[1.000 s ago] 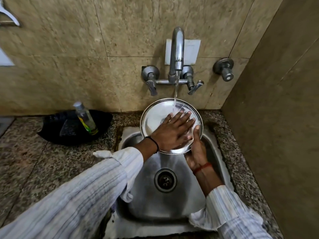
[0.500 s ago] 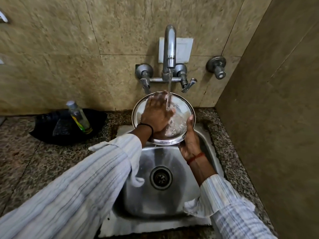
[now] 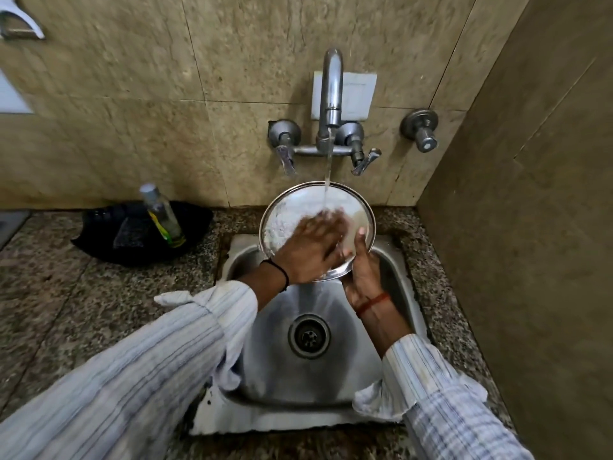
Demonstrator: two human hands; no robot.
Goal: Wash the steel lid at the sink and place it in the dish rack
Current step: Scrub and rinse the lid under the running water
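The round steel lid [image 3: 292, 210] is tilted over the back of the steel sink [image 3: 331, 383], under the running tap [image 3: 331, 94]. Water falls onto its inner face. My right hand [image 3: 363, 270] grips the lid's lower right rim, thumb on the inside. My left hand [image 3: 310, 249] lies flat on the lid's inner face with fingers spread, blurred by motion. The dish rack is out of view.
A black tray [image 3: 102, 242] on the granite counter at left holds a clear bottle [image 3: 162, 215] with yellow-green liquid. Two tap levers [image 3: 287, 161] and a separate wall valve [image 3: 421, 131] stick out from the tiled wall. A side wall stands close on the right.
My left hand has rubbed across the lid's inner face, from the right side to the upper left and back down to the lower middle. My right hand keeps its hold on the rim.
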